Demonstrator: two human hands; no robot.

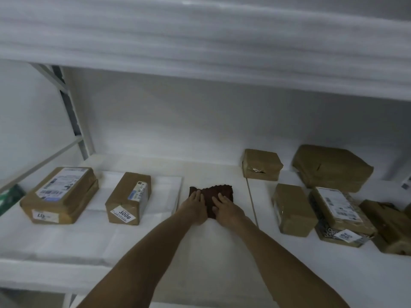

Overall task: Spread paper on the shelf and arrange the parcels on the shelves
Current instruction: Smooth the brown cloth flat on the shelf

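Note:
A small dark brown parcel lies flat on the white paper that covers the middle shelf. My left hand rests on its left part with fingers spread. My right hand presses on its right front part, fingers flat. Two tape-wrapped brown parcels stand to the left: a wide one with a label on top, and a narrower one marked 3006. Several brown parcels sit to the right, the nearest beside my right forearm.
A thicker white sheet lies under the narrower parcel. The upper shelf, covered in white foam sheet, overhangs the work area. A metal upright stands at the back left. A green object shows at the far left edge.

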